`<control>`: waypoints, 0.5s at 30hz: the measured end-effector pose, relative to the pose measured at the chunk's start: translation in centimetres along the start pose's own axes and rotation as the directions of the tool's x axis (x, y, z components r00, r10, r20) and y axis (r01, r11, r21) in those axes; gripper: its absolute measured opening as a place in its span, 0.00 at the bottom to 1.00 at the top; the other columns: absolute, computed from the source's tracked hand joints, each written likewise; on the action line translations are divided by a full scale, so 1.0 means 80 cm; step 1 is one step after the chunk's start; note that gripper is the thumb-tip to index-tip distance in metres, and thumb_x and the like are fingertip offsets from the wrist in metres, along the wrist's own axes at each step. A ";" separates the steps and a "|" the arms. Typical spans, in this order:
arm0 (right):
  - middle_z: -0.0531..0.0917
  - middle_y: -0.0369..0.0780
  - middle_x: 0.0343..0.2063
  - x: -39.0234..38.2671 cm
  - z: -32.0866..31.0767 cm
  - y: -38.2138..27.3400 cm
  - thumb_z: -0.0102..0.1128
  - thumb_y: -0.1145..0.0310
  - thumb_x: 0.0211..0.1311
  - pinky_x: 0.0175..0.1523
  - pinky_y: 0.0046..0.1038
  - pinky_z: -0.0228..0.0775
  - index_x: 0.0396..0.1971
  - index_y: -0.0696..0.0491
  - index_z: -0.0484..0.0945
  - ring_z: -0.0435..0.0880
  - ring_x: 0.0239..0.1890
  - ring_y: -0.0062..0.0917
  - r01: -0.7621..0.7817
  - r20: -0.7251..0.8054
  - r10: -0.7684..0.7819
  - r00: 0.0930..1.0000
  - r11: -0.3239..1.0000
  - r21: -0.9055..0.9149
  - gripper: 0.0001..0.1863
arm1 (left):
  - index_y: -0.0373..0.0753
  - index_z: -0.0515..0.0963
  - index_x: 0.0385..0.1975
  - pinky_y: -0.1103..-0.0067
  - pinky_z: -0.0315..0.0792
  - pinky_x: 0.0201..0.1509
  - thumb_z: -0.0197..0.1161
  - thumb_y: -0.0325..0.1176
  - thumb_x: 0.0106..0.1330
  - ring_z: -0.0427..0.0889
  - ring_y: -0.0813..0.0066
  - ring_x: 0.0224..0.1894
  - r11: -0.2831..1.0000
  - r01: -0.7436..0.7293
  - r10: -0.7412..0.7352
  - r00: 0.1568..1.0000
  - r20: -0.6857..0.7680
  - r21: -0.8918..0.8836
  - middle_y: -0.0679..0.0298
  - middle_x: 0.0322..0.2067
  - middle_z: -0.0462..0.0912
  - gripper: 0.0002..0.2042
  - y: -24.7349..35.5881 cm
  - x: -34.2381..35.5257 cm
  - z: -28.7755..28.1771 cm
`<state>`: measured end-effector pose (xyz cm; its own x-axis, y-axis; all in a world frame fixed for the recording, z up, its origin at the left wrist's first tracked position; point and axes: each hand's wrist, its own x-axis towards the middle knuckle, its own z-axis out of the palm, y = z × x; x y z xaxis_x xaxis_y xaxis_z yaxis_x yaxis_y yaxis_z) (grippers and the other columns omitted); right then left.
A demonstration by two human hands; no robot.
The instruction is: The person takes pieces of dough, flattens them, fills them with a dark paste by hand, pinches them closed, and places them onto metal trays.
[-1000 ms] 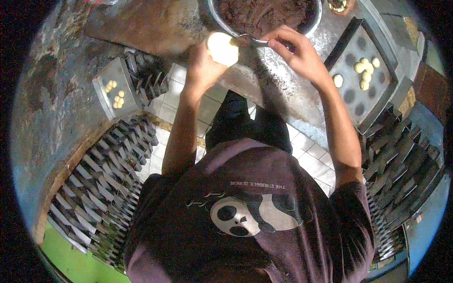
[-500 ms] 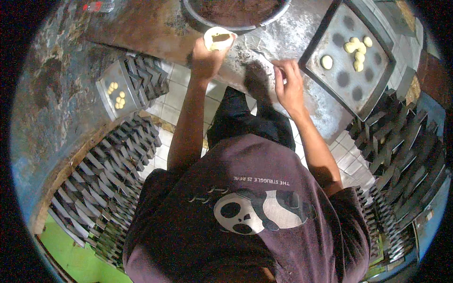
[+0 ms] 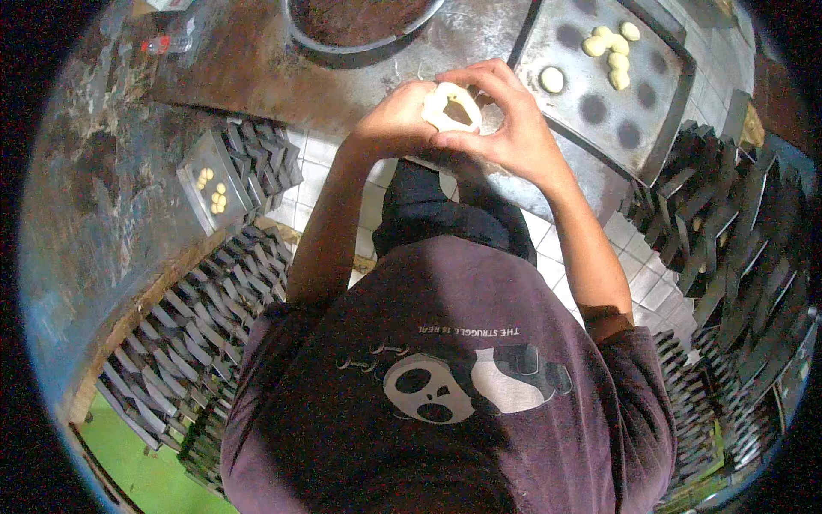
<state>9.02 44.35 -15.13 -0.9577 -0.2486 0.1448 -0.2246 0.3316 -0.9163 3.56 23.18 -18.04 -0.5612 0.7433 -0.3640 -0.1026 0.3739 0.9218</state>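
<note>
My left hand (image 3: 392, 122) cups a pale dough piece (image 3: 433, 110) with dark filling in its middle. My right hand (image 3: 520, 127) is on the same dough, thumb along its lower edge and fingers curled over the top. Just beyond them stands a wide metal bowl (image 3: 377, 38) of dark brown mixture. To the right, a square baking pan (image 3: 651, 103) holds several dough balls (image 3: 620, 62).
Stacks of dark metal pans (image 3: 171, 334) flank me, more at right (image 3: 719, 223). A small tray (image 3: 199, 206) with small dough pieces (image 3: 217, 199) sits at left. A clear bottle (image 3: 175, 43) with red parts lies on the worn counter (image 3: 240, 77). Tiled floor (image 3: 317, 171) shows below.
My right hand has let go of the spoon and moved onto the dough. The dough has come down and right in my left hand, its filling now showing.
</note>
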 end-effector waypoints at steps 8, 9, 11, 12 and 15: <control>0.85 0.41 0.47 -0.036 -0.041 0.012 0.71 0.66 0.66 0.48 0.26 0.80 0.49 0.58 0.84 0.86 0.40 0.23 -0.272 -0.041 0.333 0.942 0.830 0.487 0.16 | 0.37 0.73 0.61 0.85 0.73 0.41 0.75 0.40 0.64 0.78 0.86 0.40 0.902 0.009 -0.002 1.000 0.015 -0.432 0.68 0.42 0.83 0.29 0.051 0.005 0.035; 0.85 0.42 0.49 -0.038 -0.046 0.000 0.71 0.67 0.66 0.48 0.27 0.81 0.53 0.58 0.82 0.86 0.40 0.23 -0.302 -0.025 0.376 0.926 0.780 0.548 0.19 | 0.37 0.74 0.61 0.86 0.72 0.41 0.72 0.39 0.66 0.78 0.87 0.39 0.885 -0.008 -0.002 1.000 -0.022 -0.465 0.69 0.42 0.83 0.26 0.054 0.007 0.037; 0.81 0.45 0.54 -0.041 -0.061 -0.023 0.73 0.65 0.62 0.55 0.33 0.82 0.66 0.54 0.72 0.87 0.45 0.31 -0.326 0.015 0.399 0.917 0.728 0.603 0.33 | 0.38 0.75 0.60 0.86 0.69 0.40 0.62 0.38 0.72 0.76 0.88 0.38 0.873 -0.012 -0.036 0.995 -0.089 -0.488 0.71 0.42 0.82 0.20 0.063 0.006 0.044; 0.80 0.45 0.53 -0.039 -0.064 -0.024 0.74 0.63 0.60 0.55 0.35 0.82 0.68 0.52 0.71 0.86 0.47 0.34 -0.206 -0.084 0.255 0.963 0.903 0.376 0.36 | 0.37 0.75 0.60 0.86 0.69 0.40 0.61 0.38 0.72 0.76 0.88 0.38 0.887 -0.021 -0.032 0.994 -0.107 -0.461 0.71 0.42 0.82 0.20 0.065 0.009 0.047; 0.81 0.45 0.49 -0.033 -0.071 -0.030 0.79 0.59 0.51 0.55 0.38 0.79 0.63 0.50 0.76 0.84 0.49 0.40 0.054 -0.118 -0.061 0.991 0.997 -0.064 0.37 | 0.35 0.77 0.53 0.83 0.70 0.42 0.55 0.37 0.74 0.76 0.84 0.39 0.915 -0.011 -0.046 0.990 -0.130 -0.402 0.69 0.41 0.81 0.15 0.070 0.013 0.059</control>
<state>11.07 49.36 -11.19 -0.9568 -0.1591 0.2434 -0.2867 0.3755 -0.8814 6.31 28.65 -13.89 -0.6583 0.6467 -0.3852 -0.4183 0.1112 0.9015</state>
